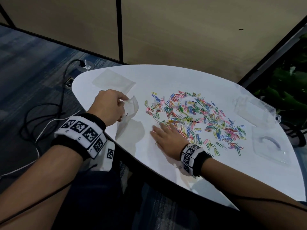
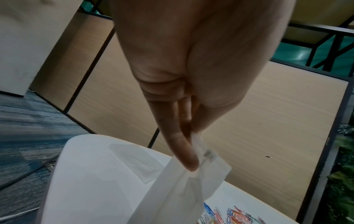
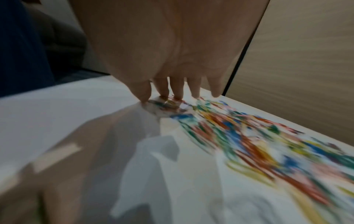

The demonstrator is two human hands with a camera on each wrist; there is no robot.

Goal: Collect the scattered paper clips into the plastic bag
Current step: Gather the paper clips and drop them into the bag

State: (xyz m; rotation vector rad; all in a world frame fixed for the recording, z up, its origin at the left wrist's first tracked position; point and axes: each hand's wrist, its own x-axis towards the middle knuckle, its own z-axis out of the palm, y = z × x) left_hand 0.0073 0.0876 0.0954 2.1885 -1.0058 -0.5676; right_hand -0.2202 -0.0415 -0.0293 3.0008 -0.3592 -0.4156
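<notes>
Several coloured paper clips (image 1: 196, 118) lie spread over the middle of the white table (image 1: 182, 77); they show as a blurred smear (image 3: 249, 136) in the right wrist view and at the bottom edge (image 2: 235, 213) of the left wrist view. My left hand (image 1: 113, 107) pinches the top edge of a clear plastic bag (image 1: 131, 110) (image 2: 184, 191), lifted above the table's left part. My right hand (image 1: 164, 135) lies flat with straight fingers (image 3: 178, 89), fingertips touching the near-left edge of the clip pile.
A second flat plastic bag (image 1: 114, 80) lies at the far left of the table. A clear plastic box (image 1: 254, 107) and a clear lid (image 1: 270, 145) sit at the right. Cables (image 1: 41, 117) trail on the carpet to the left. Partition walls stand behind.
</notes>
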